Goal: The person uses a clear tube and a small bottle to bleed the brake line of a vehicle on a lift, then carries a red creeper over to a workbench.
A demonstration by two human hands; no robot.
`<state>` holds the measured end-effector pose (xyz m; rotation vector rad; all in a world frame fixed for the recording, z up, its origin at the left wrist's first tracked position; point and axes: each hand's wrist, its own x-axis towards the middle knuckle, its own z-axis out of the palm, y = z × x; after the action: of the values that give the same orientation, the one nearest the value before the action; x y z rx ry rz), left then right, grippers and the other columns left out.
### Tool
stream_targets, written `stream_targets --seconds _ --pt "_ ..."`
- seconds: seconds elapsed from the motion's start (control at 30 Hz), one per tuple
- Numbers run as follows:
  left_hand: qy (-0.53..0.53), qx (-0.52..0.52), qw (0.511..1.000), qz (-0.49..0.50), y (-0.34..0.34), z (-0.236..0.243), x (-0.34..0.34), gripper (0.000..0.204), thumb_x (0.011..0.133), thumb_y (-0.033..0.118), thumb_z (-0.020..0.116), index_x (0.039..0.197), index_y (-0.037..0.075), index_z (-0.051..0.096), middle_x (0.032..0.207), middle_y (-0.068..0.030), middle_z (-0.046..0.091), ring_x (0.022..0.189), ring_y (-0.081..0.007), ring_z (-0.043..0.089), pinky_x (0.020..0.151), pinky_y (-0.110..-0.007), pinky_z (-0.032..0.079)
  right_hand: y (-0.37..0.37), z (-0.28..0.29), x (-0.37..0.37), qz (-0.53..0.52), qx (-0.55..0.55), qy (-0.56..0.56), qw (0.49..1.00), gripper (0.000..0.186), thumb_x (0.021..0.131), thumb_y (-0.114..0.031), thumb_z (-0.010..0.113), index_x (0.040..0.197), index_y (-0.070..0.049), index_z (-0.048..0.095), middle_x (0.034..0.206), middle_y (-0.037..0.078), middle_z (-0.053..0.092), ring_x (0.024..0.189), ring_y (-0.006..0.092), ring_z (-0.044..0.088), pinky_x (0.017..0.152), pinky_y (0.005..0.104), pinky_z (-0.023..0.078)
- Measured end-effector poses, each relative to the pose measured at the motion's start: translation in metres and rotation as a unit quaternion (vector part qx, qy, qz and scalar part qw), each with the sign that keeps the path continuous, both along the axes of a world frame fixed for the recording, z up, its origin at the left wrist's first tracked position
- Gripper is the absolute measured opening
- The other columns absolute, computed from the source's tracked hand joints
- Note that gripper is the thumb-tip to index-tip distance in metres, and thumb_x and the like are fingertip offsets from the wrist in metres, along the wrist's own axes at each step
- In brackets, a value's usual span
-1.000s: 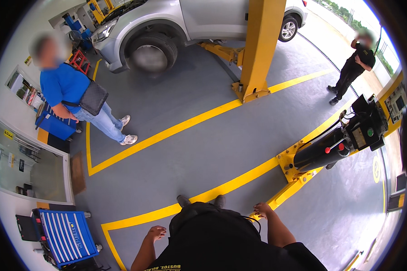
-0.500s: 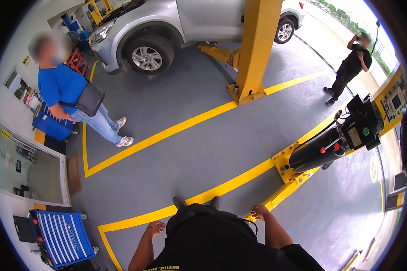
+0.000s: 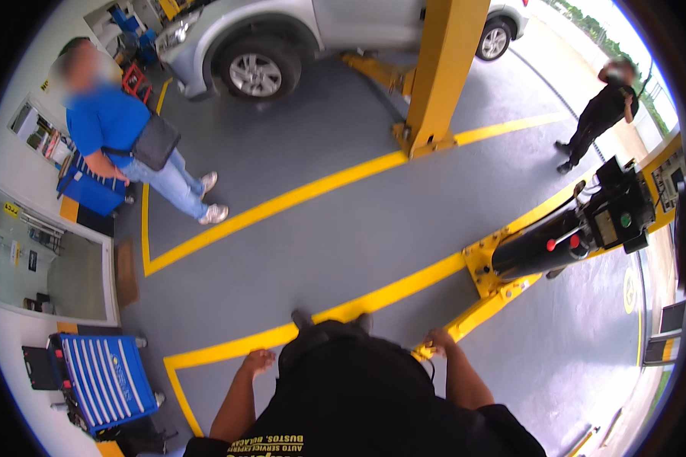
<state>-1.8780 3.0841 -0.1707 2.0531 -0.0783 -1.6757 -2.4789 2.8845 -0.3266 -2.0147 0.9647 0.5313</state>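
Observation:
My left hand (image 3: 260, 361) hangs beside my left hip above the grey floor, its fingers loosely bent and apart, with nothing visible in it. At my right side, my right hand (image 3: 439, 342) hangs with its fingers loosely curled, and I see no tool in it. In the picture it overlaps the end of a yellow lift arm (image 3: 476, 318); whether it touches the arm I cannot tell. A thin black cord (image 3: 432, 367) loops between my waist and right forearm. The arm leads to a yellow lift post base carrying a black cylinder (image 3: 537, 247) and a red-knobbed lever (image 3: 560, 241).
A silver car (image 3: 358, 23) stands beyond a yellow post (image 3: 442, 84) with its own lift arm. One person in blue (image 3: 114, 122) stands at left, another in black (image 3: 606, 107) at far right. Blue tool cabinets (image 3: 107, 381) line the left wall. Yellow lines (image 3: 389, 297) mark the floor.
The whole view has tilted slightly, so the car and posts sit higher. The person in black has shifted their arms. My hands stay low at my sides.

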Motion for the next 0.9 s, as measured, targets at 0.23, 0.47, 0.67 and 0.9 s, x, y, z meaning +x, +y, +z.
stream_targets --seconds 0.23,0.47,0.67,0.9 --pt "-0.081 0.022 0.982 -0.172 -0.024 0.003 -0.019 0.020 0.090 0.023 0.063 0.102 0.009 0.069 0.095 -0.0055 0.069 0.079 -0.0169 0.063 0.065 -0.032 0.050 0.002 0.015 -0.018 -0.435 0.265 -0.129 0.851 0.018 0.091 -0.023 0.062 0.103 -0.009 0.065 0.084 0.003 0.067 0.069 0.0143 0.064 0.057 0.0317 0.050" --pt "-0.090 0.053 0.976 -0.190 -0.028 0.023 -0.021 0.027 0.094 0.028 0.061 0.113 0.011 0.067 0.110 -0.0076 0.068 0.098 -0.0222 0.064 0.087 -0.041 0.051 -0.010 0.083 0.010 -0.509 0.242 -0.079 0.822 0.020 0.086 -0.015 0.059 0.104 -0.006 0.059 0.084 0.007 0.061 0.071 0.0183 0.060 0.063 0.0343 0.050" --pt "-0.096 0.059 0.973 -0.200 -0.038 0.024 -0.018 0.026 0.095 0.027 0.060 0.114 0.011 0.067 0.113 -0.0079 0.067 0.099 -0.0220 0.064 0.089 -0.042 0.050 -0.015 0.078 0.011 -0.580 0.374 -0.207 0.694 0.020 0.071 -0.003 0.059 0.089 -0.001 0.051 0.083 0.012 0.048 0.074 0.0233 0.050 0.062 0.0378 0.044" --pt "-0.079 0.045 0.975 -0.203 -0.059 0.013 -0.017 0.028 0.094 0.026 0.060 0.115 0.010 0.067 0.111 -0.0075 0.068 0.097 -0.0209 0.064 0.087 -0.039 0.051 -0.010 0.038 -0.015 -0.431 0.218 -0.170 0.859 0.015 0.095 -0.019 0.055 0.101 -0.010 0.065 0.082 0.001 0.063 0.072 0.0134 0.064 0.069 0.0339 0.051"
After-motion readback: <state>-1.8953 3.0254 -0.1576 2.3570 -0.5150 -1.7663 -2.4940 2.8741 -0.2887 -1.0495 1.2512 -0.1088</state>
